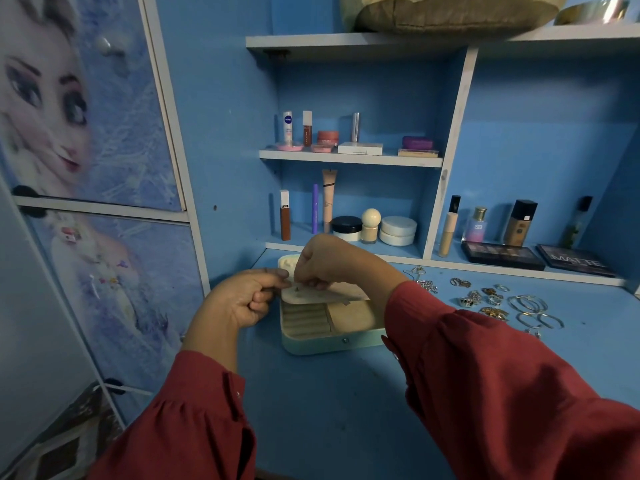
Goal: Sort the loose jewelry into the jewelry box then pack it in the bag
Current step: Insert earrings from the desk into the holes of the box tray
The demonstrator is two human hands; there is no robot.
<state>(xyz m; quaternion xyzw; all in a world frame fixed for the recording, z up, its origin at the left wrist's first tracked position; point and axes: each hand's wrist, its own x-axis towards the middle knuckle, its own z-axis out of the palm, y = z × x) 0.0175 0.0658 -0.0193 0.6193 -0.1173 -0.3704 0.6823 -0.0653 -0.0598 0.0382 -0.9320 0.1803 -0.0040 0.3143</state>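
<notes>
Two hands over the open jewelry box (pixel 329 336) on the blue desk (pixel 329 403): left hand (pixel 242 299) pinches its earring panel (pixel 322 295); right hand (pixel 322 259) pinches something small against it. Loose jewelry (pixel 491 301) lies rightward.

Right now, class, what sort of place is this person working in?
Probably a bedroom dressing table: makeup bottles on blue shelves, loose jewelry on the desk, and a cartoon-printed wardrobe door beside it.

A home bedroom vanity nook; blue shelves (pixel 349 158) of cosmetics (pixel 360 230); cartoon-princess wardrobe doors (pixel 90 133); eyeshadow palettes (pixel 502 255) alongside.
</notes>
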